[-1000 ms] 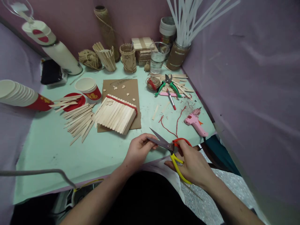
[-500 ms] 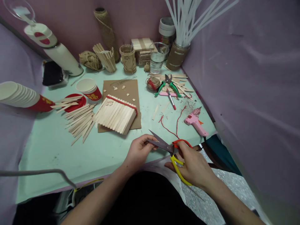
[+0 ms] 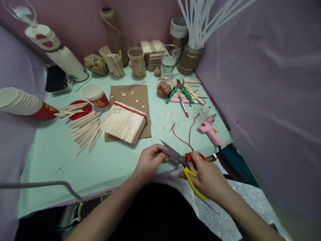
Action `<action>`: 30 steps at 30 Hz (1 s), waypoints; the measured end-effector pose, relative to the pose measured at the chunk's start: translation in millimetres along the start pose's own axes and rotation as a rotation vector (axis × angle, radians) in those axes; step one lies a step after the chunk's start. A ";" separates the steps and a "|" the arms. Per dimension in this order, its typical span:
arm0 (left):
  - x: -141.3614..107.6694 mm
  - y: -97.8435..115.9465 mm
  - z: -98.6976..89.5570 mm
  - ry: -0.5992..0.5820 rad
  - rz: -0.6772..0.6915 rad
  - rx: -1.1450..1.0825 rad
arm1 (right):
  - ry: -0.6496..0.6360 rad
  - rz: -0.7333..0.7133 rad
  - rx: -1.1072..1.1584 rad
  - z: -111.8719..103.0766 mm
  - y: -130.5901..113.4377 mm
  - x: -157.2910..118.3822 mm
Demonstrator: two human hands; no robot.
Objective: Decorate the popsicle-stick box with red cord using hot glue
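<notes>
My right hand (image 3: 207,174) is closed around the scissors (image 3: 177,155), which have dark blades, one red handle loop and one yellow one. The blades stand slightly apart and point left, over the fingertips of my left hand (image 3: 150,160). That hand is closed in a pinch; whatever is between its fingers is too small and too covered to name. Beyond the hands, a panel of wooden craft sticks (image 3: 122,125) with a red cord across its top rests on a cardboard sheet (image 3: 130,88). Small wooden petal-like chips (image 3: 136,101) lie on the cardboard.
A pink glue gun (image 3: 210,130) and red cord (image 3: 190,135) lie to the right. Behind them are green-handled pruning shears (image 3: 180,90) and a red-capped pen (image 3: 183,106). Loose sticks (image 3: 86,129) and paper cups (image 3: 95,95) occupy the left; jars and twine line the back.
My right hand has shifted slightly right with the scissors, and their blades are a little closer together. My left hand has barely moved.
</notes>
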State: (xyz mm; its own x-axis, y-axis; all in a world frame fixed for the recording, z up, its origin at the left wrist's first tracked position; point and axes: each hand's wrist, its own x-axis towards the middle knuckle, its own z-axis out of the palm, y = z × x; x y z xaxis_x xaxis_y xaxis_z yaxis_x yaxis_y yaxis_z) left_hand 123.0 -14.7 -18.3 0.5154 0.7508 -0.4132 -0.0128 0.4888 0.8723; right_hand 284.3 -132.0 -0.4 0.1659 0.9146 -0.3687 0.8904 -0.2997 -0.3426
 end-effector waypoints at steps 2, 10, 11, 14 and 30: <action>0.0 -0.7 -0.7 0.000 -0.013 0.012 | -0.002 0.001 -0.007 -0.7 0.3 -0.5; -3.2 9.3 -1.6 -0.006 -0.008 0.144 | -0.023 -0.006 0.059 -5.9 -3.1 -0.6; -3.4 9.7 -1.6 -0.004 -0.010 0.149 | -0.028 -0.002 0.055 -6.0 -3.5 -0.2; -3.5 8.8 -1.2 -0.009 -0.013 0.142 | -0.039 0.006 0.029 -5.5 -3.8 1.0; -3.2 2.4 -0.5 -0.015 -0.044 0.078 | -0.002 0.004 -0.012 -3.4 -2.0 -0.5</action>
State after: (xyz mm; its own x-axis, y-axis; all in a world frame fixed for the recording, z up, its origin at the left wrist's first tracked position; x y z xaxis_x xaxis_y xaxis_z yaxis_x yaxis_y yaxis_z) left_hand 120.9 -15.7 -15.0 0.5271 0.7220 -0.4482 0.0765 0.4849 0.8712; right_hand 283.9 -130.9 3.4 0.1685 0.9131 -0.3714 0.8950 -0.2996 -0.3306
